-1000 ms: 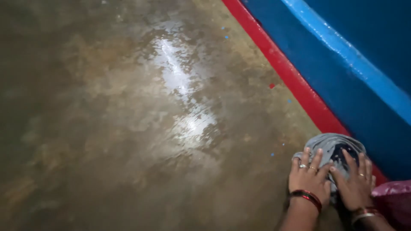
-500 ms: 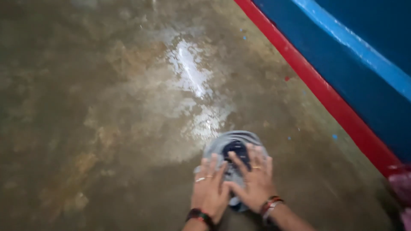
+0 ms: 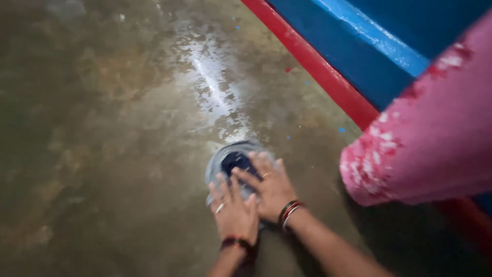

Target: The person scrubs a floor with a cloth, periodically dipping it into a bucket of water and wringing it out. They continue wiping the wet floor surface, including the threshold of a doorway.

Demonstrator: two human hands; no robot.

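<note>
Wadded grey and dark-blue wet cloth (image 3: pixel 233 161) flat on the rough brown concrete floor (image 3: pixel 92 154), roughly centre, slightly low in view. Left hand (image 3: pixel 234 213) pressed palm-down on near edge of cloth, fingers spread, ring on one finger, dark and red bangle at wrist. Right hand (image 3: pixel 270 185) also palm-down, just beside left hand on its right, fingers splayed over right side of cloth, ring visible, red and white bangles at wrist. Thumbs of both hands close together, right one partly overlapping left. Grip of both hands wide and flat: pressing down on cloth, not closed around it. Dark-blue centre of cloth showing past the fingertips, grey rim bulging out beyond.

Shiny wet streak (image 3: pixel 210 82) on floor just beyond cloth, running away toward the top of view, glare on it. Red painted strip (image 3: pixel 312 64) running diagonally to the right of cloth, well apart from it. Blue wall (image 3: pixel 379 56) with lighter blue band above that strip. Pink patterned fabric garment (image 3: pixel 430 133) big in foreground to the right of cloth, blurred, covering part of red strip and wall. Small blue paint flecks on floor between cloth and red strip. Motion blur on hands and cloth; finer detail not tellable.
</note>
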